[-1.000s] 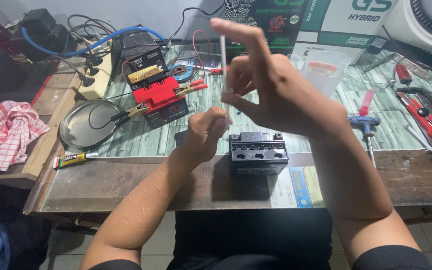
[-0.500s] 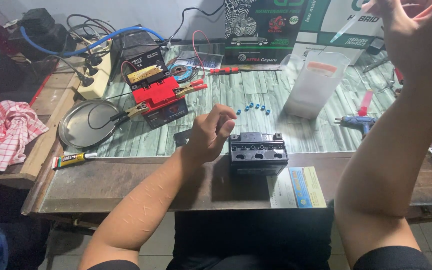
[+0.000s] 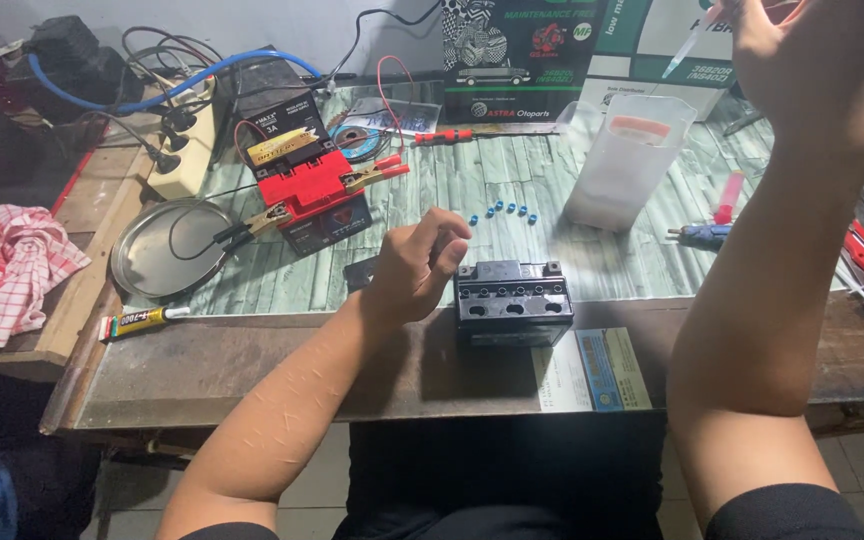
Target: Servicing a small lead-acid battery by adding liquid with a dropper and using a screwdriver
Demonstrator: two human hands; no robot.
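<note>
Cluttered bench: I see the battery (image 3: 512, 302) at its front edge. Left hand (image 3: 414, 268), loosely curled and empty, touches its side; right hand (image 3: 807, 55) pinches a thin tube (image 3: 690, 45) overhead. Battery looks heavy, rigid; grip both sides.

A red battery (image 3: 314, 192) with clamps stood beside a round metal tray (image 3: 152, 262), a glue tube (image 3: 140, 320) lay at the bench edge, a red checked cloth (image 3: 4, 268) sat far left, and small blue caps (image 3: 504, 211) were scattered near a translucent container (image 3: 624, 170).
</note>
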